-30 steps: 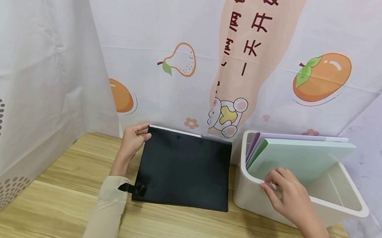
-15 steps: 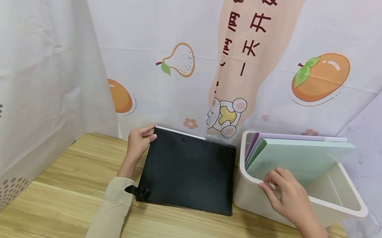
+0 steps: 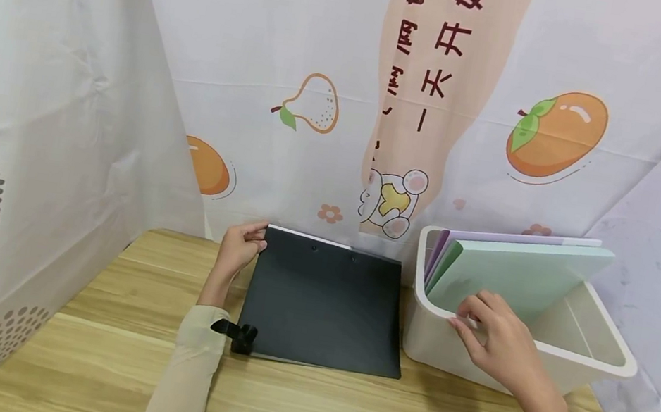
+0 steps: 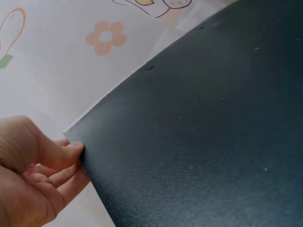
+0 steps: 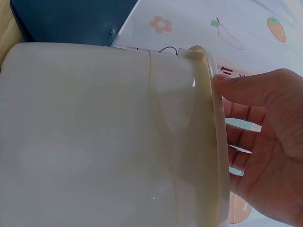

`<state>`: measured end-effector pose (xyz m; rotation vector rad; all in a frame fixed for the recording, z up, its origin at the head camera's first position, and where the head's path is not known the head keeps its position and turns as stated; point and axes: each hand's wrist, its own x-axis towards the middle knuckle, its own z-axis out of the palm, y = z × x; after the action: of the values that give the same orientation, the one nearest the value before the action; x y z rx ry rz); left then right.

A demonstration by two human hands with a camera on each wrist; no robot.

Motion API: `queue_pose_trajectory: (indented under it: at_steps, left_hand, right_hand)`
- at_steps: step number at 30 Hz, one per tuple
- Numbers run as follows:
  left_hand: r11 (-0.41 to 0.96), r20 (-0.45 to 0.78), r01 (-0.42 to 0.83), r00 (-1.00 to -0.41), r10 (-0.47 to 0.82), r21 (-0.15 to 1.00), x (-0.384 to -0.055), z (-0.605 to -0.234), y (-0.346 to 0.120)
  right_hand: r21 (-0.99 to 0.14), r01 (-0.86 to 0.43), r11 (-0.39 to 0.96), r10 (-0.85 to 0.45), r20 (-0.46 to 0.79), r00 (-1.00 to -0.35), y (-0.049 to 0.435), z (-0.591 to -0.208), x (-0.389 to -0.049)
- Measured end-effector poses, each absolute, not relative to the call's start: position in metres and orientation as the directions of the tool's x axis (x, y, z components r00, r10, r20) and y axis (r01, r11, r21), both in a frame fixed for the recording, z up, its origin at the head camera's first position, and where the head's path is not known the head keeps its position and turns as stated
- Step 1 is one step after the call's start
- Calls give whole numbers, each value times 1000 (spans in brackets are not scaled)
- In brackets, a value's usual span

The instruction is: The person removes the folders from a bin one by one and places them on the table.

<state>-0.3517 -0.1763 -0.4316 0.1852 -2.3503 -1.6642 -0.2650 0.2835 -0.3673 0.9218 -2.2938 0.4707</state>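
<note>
In the head view my left hand (image 3: pixel 239 247) pinches the upper left corner of a black file folder (image 3: pixel 325 305), thumb on the near face. A white strip shows along its top edge, with two small rivets below. The left wrist view shows thumb and fingers (image 4: pixel 66 177) at that corner of the folder (image 4: pixel 189 123). On the right, my right hand (image 3: pixel 497 338) grips the near rim of an off-white storage bin (image 3: pixel 436 332). From the right wrist, the thumb (image 5: pixel 241 90) lies outside the rim and the fingers reach inside.
A pale green folder (image 3: pixel 526 271) and a purple folder (image 3: pixel 512 237) lean upright in the bin's left part. Behind the wooden table (image 3: pixel 300 408) hangs a printed cloth (image 3: pixel 255 24). The black folder stands just left of the bin.
My left hand has shifted the black folder a little to the right, close to the bin, and its top edge has dipped slightly. The right hand keeps its grip on the bin's rim.
</note>
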Motion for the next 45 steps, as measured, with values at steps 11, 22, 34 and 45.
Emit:
queue_pose_trajectory:
  at_steps: [11,22,34,45]
  left_hand:
    - [301,59,11,-987,-151,954,-354,-438,-180]
    - [252,83,55,-991,-101,966,-353,-450,-190]
    - [185,55,31,-991,-124,982,-353,-457,-197]
    - [101,-7,-18,-994,-109,995,-356,-463,-206]
  right_hand:
    - [-91,-709,700,-496,652,-574,286,-369,-266]
    - [-93,-705,704,-493,650,-578,284,-369,-265]
    - [-95,-705,703,-494,648,-580,284,-369,-265]
    - [-116,-711,694,-493,642,-587,284,-368,-265]
